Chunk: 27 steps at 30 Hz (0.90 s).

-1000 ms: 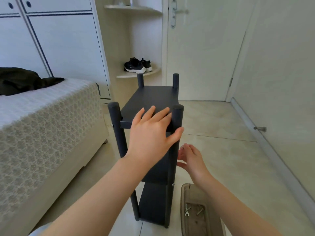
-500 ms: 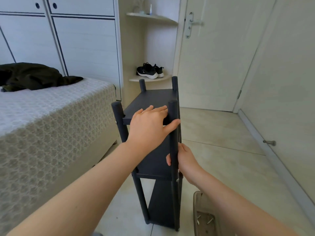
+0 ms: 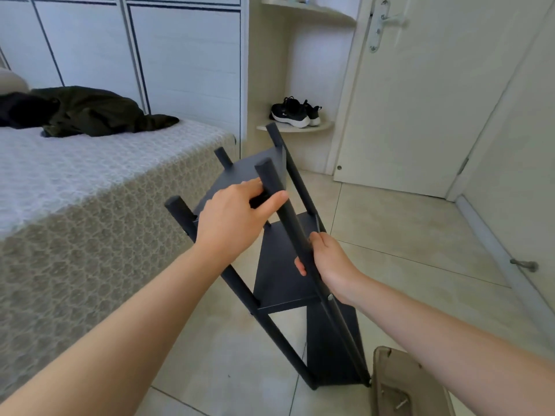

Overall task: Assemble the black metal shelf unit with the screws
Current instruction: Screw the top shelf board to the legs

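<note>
Gripping shelf unit [image 3: 279, 271] (tilted), left hand [image 3: 231, 220] above right hand [image 3: 333, 262]

Right hand [image 3: 333, 262]: most fingers are hidden behind the front post [image 3: 270, 178] of the shelf unit [image 3: 285, 265]; I only get fingertips [image 3: 299, 267] showing on the post's left side. Left hand [image 3: 231, 217] covers the near edge of the top board. Pale dot [image 3: 330, 297] on the post is too small for me to tell what it is. Tray [image 3: 390, 370] is cut by the bottom edge, and the metal bits [image 3: 401, 403] in it are too tiny to name. Dark clothing [image 3: 90, 111] on the bed [image 3: 90, 190] runs off the left edge. Door handle [image 3: 387, 19] is smeared. Upper corner shelf [image 3: 306, 7]: what stands on it is clipped by the top edge.
</note>
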{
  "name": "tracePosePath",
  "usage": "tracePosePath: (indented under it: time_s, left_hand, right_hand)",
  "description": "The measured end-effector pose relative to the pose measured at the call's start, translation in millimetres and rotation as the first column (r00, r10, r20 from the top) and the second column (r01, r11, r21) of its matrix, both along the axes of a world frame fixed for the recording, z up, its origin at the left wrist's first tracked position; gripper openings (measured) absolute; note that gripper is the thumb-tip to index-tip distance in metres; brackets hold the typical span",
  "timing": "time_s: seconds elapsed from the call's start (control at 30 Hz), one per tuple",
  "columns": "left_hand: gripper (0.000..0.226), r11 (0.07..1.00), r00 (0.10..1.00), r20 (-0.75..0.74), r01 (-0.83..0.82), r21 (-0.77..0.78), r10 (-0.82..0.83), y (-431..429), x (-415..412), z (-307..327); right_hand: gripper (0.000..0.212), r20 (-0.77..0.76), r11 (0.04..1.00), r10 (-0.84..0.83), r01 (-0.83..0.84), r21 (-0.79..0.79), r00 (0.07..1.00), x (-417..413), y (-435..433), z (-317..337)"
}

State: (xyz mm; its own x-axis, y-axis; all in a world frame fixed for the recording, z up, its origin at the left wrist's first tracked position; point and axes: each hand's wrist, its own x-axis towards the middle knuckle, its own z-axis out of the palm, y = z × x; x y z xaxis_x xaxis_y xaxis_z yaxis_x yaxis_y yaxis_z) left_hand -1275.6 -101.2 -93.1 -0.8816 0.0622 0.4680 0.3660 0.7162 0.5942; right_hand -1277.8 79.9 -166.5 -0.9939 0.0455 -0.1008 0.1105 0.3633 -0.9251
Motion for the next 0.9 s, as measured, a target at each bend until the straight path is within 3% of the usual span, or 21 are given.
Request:
tracePosePath:
  time_s: [0.43,0.9]
  left_hand:
    - [0.034,0.923,0.993,0.099,-0.092,0.373,0.059,-54,18,-70]
    - [0.046,0.896,0.993,0.115,-0.075,0.438,0.027,-43,58,-75]
  right_hand:
    - [0.033,0.052,0.988,0.133,-0.129,-0.082,0.99,-13,-27,-32]
    - [0.03,0.089,0.98,0.197,-0.195,-0.029,0.976,13,-12,-34]
